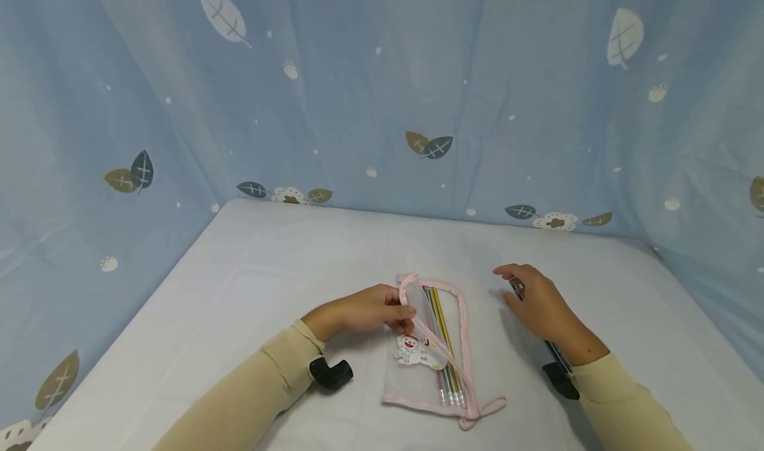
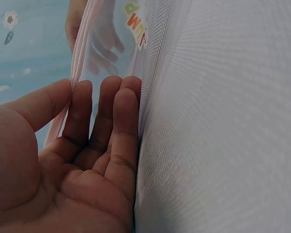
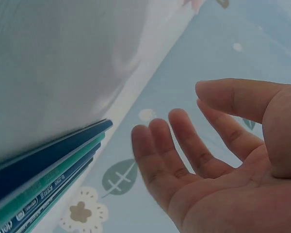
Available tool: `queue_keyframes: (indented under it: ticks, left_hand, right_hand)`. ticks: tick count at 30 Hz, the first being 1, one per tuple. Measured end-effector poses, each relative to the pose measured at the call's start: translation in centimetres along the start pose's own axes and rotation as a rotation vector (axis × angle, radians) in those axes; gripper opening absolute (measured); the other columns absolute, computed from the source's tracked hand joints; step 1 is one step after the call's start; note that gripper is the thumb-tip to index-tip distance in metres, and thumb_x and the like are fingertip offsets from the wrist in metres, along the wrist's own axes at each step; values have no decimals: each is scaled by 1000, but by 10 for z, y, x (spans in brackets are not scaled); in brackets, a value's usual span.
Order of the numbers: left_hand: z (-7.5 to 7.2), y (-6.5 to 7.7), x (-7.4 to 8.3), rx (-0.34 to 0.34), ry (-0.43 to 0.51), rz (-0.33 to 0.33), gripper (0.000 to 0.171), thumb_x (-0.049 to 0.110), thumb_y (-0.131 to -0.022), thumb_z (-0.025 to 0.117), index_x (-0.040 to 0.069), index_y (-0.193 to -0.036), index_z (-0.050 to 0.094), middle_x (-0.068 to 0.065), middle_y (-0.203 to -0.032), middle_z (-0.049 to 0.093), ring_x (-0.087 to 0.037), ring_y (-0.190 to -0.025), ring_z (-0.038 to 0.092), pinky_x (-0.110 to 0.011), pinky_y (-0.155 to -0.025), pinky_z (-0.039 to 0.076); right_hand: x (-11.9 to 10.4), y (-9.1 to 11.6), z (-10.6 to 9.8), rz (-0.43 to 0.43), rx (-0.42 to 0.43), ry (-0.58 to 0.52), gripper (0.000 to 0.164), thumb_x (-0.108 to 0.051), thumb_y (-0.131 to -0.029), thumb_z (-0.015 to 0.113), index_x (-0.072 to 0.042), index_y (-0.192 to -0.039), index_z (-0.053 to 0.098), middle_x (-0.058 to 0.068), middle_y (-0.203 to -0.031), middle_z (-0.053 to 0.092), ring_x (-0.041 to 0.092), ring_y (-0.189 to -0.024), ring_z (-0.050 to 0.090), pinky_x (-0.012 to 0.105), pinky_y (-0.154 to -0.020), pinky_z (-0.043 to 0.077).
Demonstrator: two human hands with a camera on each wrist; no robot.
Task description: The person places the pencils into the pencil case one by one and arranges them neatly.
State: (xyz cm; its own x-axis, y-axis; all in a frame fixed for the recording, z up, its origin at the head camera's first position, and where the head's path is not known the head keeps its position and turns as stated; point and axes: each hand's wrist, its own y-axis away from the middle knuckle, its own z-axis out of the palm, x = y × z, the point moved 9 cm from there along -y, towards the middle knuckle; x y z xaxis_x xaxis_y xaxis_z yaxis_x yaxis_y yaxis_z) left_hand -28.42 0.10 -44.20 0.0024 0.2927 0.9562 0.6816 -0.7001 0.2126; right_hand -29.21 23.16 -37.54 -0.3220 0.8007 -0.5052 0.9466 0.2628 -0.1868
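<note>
A see-through mesh pencil pouch (image 1: 412, 381) with pink edging lies on the white table, its top edge partly lifted. My left hand (image 1: 376, 308) pinches that pink zipper edge (image 2: 80, 56) between thumb and index finger, the other fingers inside the fold. Several pencils (image 1: 444, 325), yellow, red and silvery, are in the pouch, partly covered by a cartoon label (image 1: 418, 351). Right of the pouch, my right hand (image 1: 537, 305) hovers with fingers apart and nothing between them. Long slim blue and teal sticks (image 3: 53, 170) with printed lettering lie under it, mostly hidden in the head view.
Black wrist mounts (image 1: 331, 374) sit at both sleeves. A blue leaf-patterned curtain (image 1: 358, 93) hangs behind and along both sides of the white table (image 1: 286, 252).
</note>
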Motion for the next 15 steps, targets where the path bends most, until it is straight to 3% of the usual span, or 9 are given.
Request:
queue_keyframes:
  ticks: [15]
  left_hand:
    - [0, -2, -1, -6, -8, -10, 25, 21, -104, 54, -1, -103, 66, -5, -94, 72, -11, -86, 69, -26, -85, 57]
  right_hand:
    - [18, 0, 6, 60, -89, 8, 44, 11, -92, 55, 1, -135, 55, 30, -133, 54, 45, -119, 56, 59, -92, 52]
